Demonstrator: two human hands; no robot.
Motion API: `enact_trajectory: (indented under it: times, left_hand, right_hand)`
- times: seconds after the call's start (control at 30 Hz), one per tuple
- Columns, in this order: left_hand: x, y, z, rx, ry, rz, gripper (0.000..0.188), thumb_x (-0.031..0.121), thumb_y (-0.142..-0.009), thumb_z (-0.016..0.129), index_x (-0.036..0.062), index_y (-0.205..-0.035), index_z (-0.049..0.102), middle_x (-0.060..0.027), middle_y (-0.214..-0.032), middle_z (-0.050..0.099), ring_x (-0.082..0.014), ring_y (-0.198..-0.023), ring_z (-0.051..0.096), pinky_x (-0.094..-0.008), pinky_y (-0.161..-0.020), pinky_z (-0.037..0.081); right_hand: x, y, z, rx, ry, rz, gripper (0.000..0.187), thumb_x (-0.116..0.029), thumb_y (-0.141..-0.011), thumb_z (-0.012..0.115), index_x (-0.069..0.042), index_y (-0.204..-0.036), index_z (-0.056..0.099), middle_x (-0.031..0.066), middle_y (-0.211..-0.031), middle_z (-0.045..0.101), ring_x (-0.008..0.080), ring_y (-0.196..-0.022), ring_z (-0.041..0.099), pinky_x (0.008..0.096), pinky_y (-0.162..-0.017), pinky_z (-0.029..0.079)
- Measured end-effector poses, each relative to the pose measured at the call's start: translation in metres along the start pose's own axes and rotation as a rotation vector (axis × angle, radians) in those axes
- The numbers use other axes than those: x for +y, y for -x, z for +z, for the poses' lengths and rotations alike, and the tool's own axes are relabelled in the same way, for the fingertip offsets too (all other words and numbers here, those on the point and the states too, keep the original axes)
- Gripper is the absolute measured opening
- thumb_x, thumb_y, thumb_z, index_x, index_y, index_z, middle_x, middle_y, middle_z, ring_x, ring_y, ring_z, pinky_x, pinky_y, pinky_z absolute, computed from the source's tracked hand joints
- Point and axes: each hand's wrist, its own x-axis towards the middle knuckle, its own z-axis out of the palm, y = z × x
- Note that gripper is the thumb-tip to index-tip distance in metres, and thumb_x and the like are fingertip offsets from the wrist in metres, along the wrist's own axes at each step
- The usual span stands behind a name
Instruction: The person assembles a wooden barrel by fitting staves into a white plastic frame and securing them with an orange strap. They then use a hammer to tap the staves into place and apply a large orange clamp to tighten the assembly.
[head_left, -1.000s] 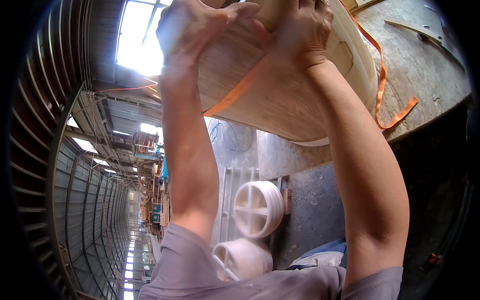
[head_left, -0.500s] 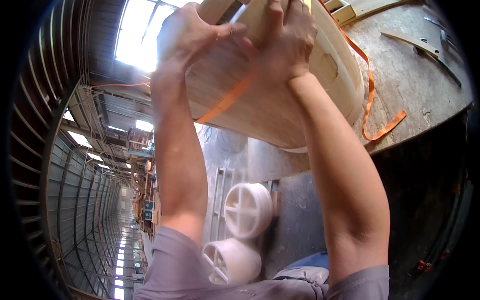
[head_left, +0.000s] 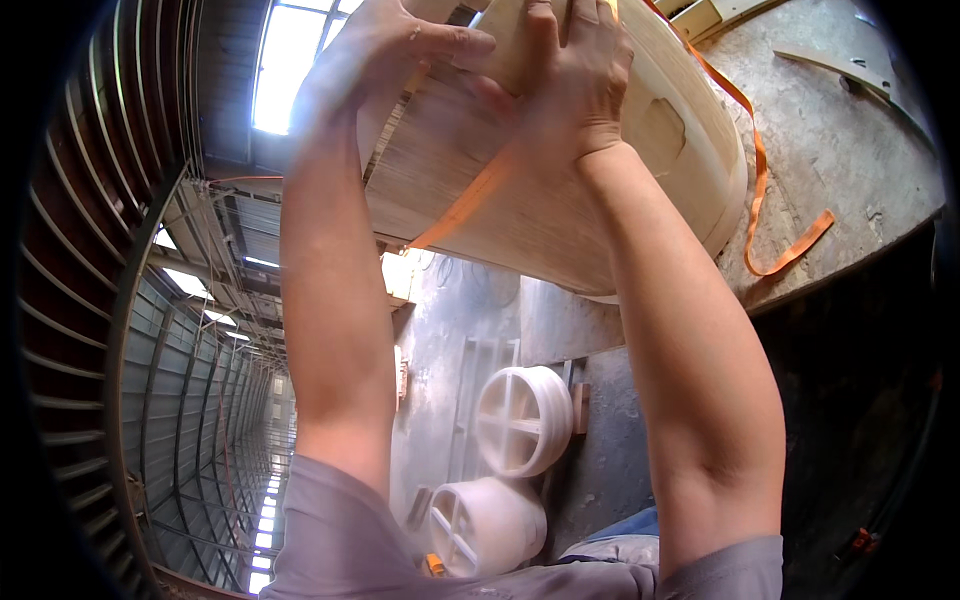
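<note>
A large, pale wooden piece (head_left: pixel 570 230) with a rounded end lies in front of me. An orange strap (head_left: pixel 465 205) runs across it. My right hand (head_left: pixel 580 75) rests on the wood with its fingers apart, beside the strap's upper part. Over the far left part of the wood is my left hand (head_left: pixel 395 45), its thumb stretched toward the right hand. The left fingertips are cut off by the top edge, and that hand is partly blurred. Between the left forearm and the wood's broad face, a narrow slotted edge shows.
The strap's loose end (head_left: pixel 765 200) trails over a grey worktop (head_left: pixel 825 130) at right, where a curved strip (head_left: pixel 835 70) also lies. Below stand two white round drums (head_left: pixel 525 420) with cross-braced ends, on the dusty floor (head_left: pixel 440 320). A ribbed metal wall is at far left.
My left hand has shifted up, partly out of the picture. The right hand stays on the wood. The whole view has shifted slightly, moving the surroundings to the right.
</note>
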Motion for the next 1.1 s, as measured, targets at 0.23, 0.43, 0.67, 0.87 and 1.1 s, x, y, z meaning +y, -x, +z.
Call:
enact_trajectory:
  times: [0.23,0.43,0.67,0.87,1.1]
  left_hand:
    - [0.012,0.007,0.014,0.110,-0.087,0.024,0.061,0.033,-0.076,0.081,-0.0037,-0.121,0.063,-0.0129,-0.102,0.069,-0.0186,-0.090,0.067,-0.0318,-0.080,0.053]
    - [0.008,0.009,0.014,0.187,-0.093,0.002,0.058,0.032,-0.077,0.080,-0.0037,-0.120,0.063,-0.0108,-0.100,0.069,-0.0173,-0.090,0.066,-0.0313,-0.080,0.052]
    - [0.009,0.005,0.018,0.153,-0.055,-0.001,0.055,0.031,-0.080,0.077,-0.0040,-0.120,0.062,-0.0101,-0.100,0.069,-0.0174,-0.089,0.065,-0.0309,-0.080,0.051]
    - [0.012,0.014,0.023,0.187,-0.088,-0.057,0.061,0.036,-0.080,0.077,-0.0047,-0.122,0.061,-0.0122,-0.103,0.069,-0.0200,-0.093,0.065,-0.0326,-0.085,0.050]
    - [0.008,0.016,0.033,0.381,-0.306,-0.087,0.052,0.035,-0.079,0.079,-0.0007,-0.113,0.063,-0.0175,-0.105,0.072,-0.0270,-0.093,0.070,-0.0386,-0.084,0.053]
  right_hand:
    - [0.004,-0.005,-0.007,-0.033,0.005,0.019,0.093,-0.056,-0.071,0.074,0.000,-0.140,0.044,0.0346,-0.139,0.042,0.0504,-0.130,0.038,0.0634,-0.104,0.031]
    - [0.003,-0.002,-0.002,-0.036,-0.009,0.026,0.093,-0.058,-0.071,0.074,0.001,-0.138,0.046,0.0354,-0.138,0.042,0.0499,-0.130,0.038,0.0651,-0.103,0.031]
    - [0.004,-0.002,-0.005,-0.033,-0.090,0.068,0.092,-0.057,-0.072,0.073,0.001,-0.137,0.046,0.0360,-0.138,0.041,0.0500,-0.130,0.038,0.0658,-0.103,0.031]
    - [-0.001,-0.004,0.001,-0.038,-0.043,0.044,0.088,-0.052,-0.071,0.076,-0.002,-0.137,0.047,0.0323,-0.139,0.043,0.0471,-0.130,0.041,0.0636,-0.104,0.033]
    - [0.014,0.009,0.013,-0.017,-0.070,-0.018,0.104,-0.068,-0.065,0.073,-0.003,-0.140,0.042,0.0393,-0.143,0.037,0.0555,-0.133,0.037,0.0711,-0.105,0.027]
